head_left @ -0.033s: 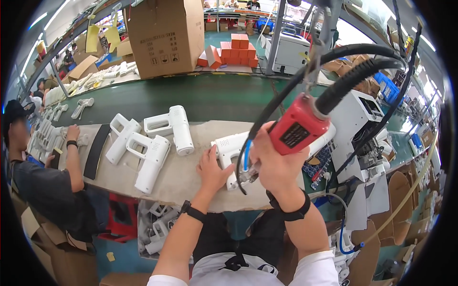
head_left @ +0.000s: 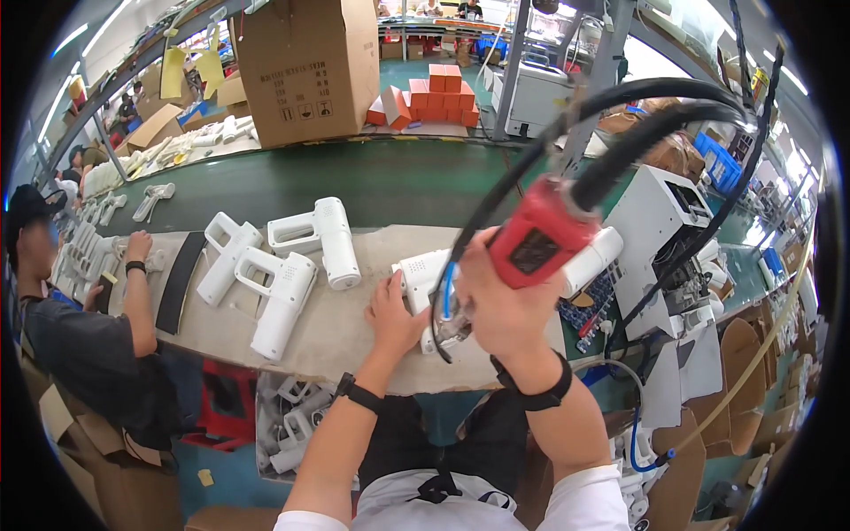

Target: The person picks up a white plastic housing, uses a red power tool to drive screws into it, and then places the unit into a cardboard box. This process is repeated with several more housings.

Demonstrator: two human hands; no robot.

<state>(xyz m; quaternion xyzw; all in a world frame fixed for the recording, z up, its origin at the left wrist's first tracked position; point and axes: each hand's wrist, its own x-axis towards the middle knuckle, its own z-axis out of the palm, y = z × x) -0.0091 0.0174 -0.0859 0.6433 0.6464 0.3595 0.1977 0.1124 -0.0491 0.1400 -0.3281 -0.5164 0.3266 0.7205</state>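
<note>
My left hand (head_left: 395,314) grips the near left side of a white plastic gun-shaped housing (head_left: 423,268) lying on the mat, thumb and fingers spread along its edge. In my right hand (head_left: 512,320) is a red powered screwdriver (head_left: 542,237), tilted over that housing. Its metal lower end is beside the housing's handle; whether the tip touches is hidden by my hand and blur. To the left lie several more such housings, among them one with its handle to the left (head_left: 332,243) and one nearer me (head_left: 285,305). A white cylindrical part (head_left: 593,263) shows beyond my right hand.
Black cables (head_left: 655,93) hang down to the screwdriver. A green conveyor belt (head_left: 398,181) runs behind the mat. A large carton (head_left: 305,80) and orange boxes (head_left: 438,93) stand beyond it. A co-worker (head_left: 88,345) sits at left. A white machine (head_left: 655,208) stands at right.
My right hand and the screwdriver have shifted slightly left, uncovering more of the white cylindrical part behind. My left hand and the housings have stayed put.
</note>
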